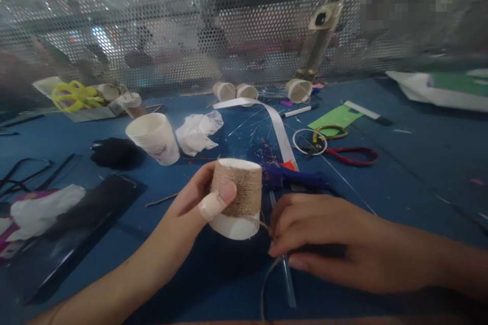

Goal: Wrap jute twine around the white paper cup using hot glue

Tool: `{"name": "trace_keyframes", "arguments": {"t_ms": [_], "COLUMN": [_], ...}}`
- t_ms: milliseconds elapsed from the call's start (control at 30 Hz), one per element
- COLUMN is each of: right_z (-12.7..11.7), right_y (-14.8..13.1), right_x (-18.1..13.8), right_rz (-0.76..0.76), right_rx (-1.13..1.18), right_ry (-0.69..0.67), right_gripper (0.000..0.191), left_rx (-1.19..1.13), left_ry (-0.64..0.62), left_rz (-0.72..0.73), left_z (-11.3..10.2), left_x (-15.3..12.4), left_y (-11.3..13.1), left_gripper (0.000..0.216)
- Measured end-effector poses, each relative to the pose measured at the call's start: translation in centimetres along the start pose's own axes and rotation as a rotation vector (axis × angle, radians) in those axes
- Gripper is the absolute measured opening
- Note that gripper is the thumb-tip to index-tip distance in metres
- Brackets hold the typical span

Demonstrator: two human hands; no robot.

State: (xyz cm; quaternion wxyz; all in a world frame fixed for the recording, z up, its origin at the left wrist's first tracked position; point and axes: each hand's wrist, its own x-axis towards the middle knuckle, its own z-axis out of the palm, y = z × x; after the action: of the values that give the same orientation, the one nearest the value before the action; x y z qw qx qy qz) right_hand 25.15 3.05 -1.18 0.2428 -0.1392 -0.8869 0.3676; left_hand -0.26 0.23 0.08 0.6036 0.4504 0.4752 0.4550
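My left hand (208,200) is closed around a paper cup (234,227) wrapped for most of its height in brown jute twine (247,190). A white band at its lower end is bare. A bandage (212,206) covers part of the thumb. From the lower edge of the wrapping, a loose length of twine runs to my right hand (320,238), which pinches it between the fingers; the tail hangs down below. Just beyond my right hand lies a blue glue gun (284,176), and a clear glue stick (288,284) extends beneath the hand.
Stacked paper cups (152,137) and crumpled white plastic (200,132) stand left of centre. Scissors with a red handle (354,156), a white paper strip (280,132) and a marker (299,111) lie to the right. Several twine-wrapped cups (299,91) line the back by a perforated metal panel (171,35).
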Motion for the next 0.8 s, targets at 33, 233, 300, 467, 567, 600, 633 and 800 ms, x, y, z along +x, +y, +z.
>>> {"name": "trace_keyframes", "arguments": {"t_ms": [33, 233, 300, 467, 567, 600, 633, 800], "right_z": [-0.03, -0.07, -0.09, -0.10, -0.09, -0.10, -0.11, -0.19], "right_y": [0.02, 0.29, 0.38, 0.44, 0.41, 0.40, 0.39, 0.35], "right_x": [0.00, -0.16, -0.19, -0.19, -0.16, -0.14, -0.13, -0.06], "right_rz": [0.006, 0.009, 0.005, 0.001, 0.002, 0.003, 0.004, 0.010], "right_rx": [-0.005, -0.075, -0.103, -0.123, -0.128, -0.128, -0.129, -0.134], "right_ry": [0.001, -0.006, -0.009, -0.011, -0.011, -0.012, -0.014, -0.015], "right_gripper": [0.016, 0.015, 0.014, 0.013, 0.013, 0.014, 0.014, 0.013], "left_rx": [0.012, 0.051, 0.050, 0.061, 0.050, 0.051, 0.057, 0.116], "left_ry": [-0.010, -0.072, -0.075, -0.110, -0.114, -0.120, -0.128, -0.160], "left_rz": [0.001, 0.020, 0.004, 0.000, -0.006, -0.008, -0.007, 0.005], "left_z": [0.02, 0.23, 0.26, -0.02, -0.19, -0.22, -0.26, -0.43], "left_x": [-0.04, -0.51, -0.65, -0.63, -0.58, -0.58, -0.60, -0.78], "left_y": [0.04, 0.15, 0.16, 0.06, -0.01, -0.01, 0.00, 0.29], "left_gripper": [0.050, 0.045, 0.045, 0.043, 0.043, 0.043, 0.042, 0.038]}}
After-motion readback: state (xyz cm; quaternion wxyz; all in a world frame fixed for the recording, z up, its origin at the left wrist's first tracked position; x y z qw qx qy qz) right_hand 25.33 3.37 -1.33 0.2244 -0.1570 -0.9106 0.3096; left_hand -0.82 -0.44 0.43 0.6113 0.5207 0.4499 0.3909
